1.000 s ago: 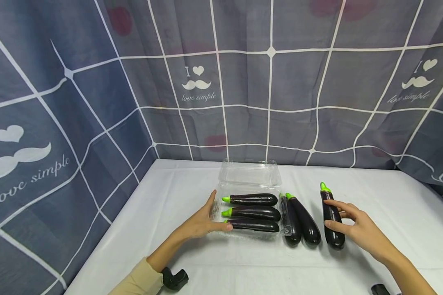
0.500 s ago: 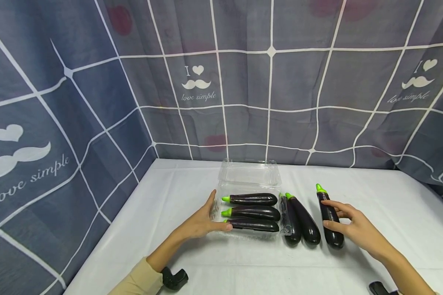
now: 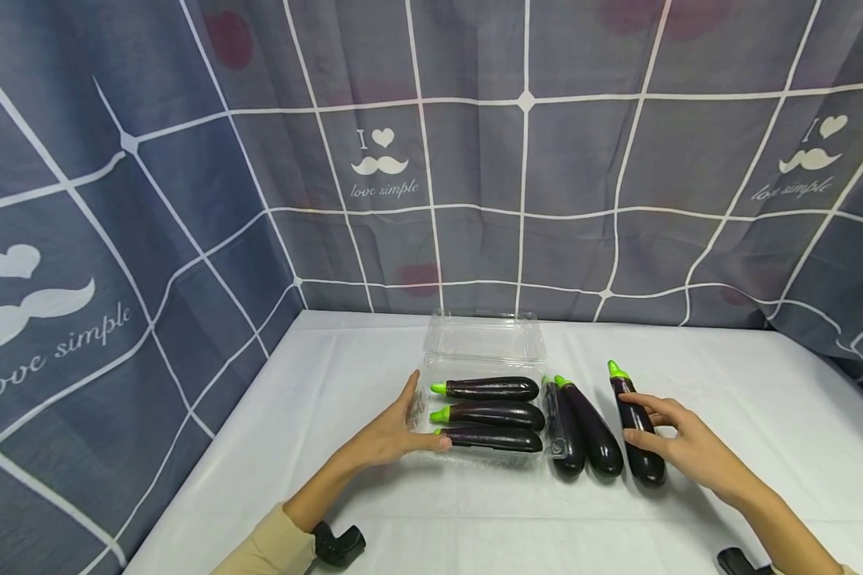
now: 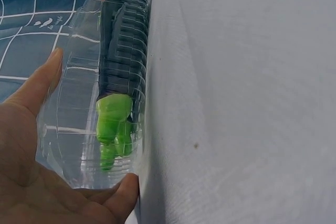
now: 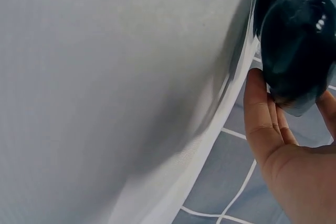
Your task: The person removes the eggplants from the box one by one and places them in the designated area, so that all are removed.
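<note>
A clear plastic clamshell container (image 3: 489,339) stands with its lid folded back, and three dark eggplants (image 3: 492,389) with green tops lie across it. My left hand (image 3: 388,431) holds its left end, thumb along the front edge; in the left wrist view, the fingers (image 4: 125,198) reach down that end. My right hand (image 3: 697,447) pinches another eggplant (image 3: 640,443) between thumb and fingers, its green tip pointing away. In the right wrist view the rounded end of a dark eggplant (image 5: 299,45) shows beside the hand. Two more eggplants (image 3: 595,431) lie between that one and the container.
A white cloth (image 3: 518,527) covers the table. Behind it and to the left hangs a blue-grey checked curtain (image 3: 475,168). Black wrist fittings (image 3: 340,545) show at both wrists.
My right hand has shifted slightly left with the eggplant, whose green tip has swung left, bringing it closer to the two eggplants beside the container. The left hand has stayed in place.
</note>
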Action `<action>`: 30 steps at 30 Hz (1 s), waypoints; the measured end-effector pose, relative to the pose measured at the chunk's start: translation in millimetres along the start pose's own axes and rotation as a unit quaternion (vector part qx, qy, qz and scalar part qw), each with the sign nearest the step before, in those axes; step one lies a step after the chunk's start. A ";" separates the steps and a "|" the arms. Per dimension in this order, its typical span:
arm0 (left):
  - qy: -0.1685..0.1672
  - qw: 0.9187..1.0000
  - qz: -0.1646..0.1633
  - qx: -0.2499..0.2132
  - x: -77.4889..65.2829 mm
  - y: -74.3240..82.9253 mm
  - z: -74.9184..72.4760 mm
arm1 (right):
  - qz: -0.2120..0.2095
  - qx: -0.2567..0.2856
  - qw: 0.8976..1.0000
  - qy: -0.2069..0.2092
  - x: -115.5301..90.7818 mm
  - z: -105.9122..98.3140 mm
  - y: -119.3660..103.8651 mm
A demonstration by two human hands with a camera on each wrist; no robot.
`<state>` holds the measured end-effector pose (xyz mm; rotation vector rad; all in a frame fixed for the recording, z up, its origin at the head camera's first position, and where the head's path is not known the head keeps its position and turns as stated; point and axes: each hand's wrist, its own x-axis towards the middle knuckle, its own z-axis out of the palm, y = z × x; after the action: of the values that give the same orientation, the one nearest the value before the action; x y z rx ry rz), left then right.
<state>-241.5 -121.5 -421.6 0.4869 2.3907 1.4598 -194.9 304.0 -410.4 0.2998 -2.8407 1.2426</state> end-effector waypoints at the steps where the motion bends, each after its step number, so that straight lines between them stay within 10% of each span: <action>1: 0.000 1.000 0.000 -0.001 0.2 -0.1 0.0 | -0.002 0.001 1.000 -0.001 -0.4 0.0 0.1; 30: 0.000 1.000 0.000 -0.001 0.6 -1.2 0.6 | 0.016 -0.014 1.000 -0.006 -2.2 2.4 1.8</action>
<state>-242.0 -121.2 -423.0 0.4873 2.3891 1.4630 -193.0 303.7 -413.6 0.2630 -2.8803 1.2104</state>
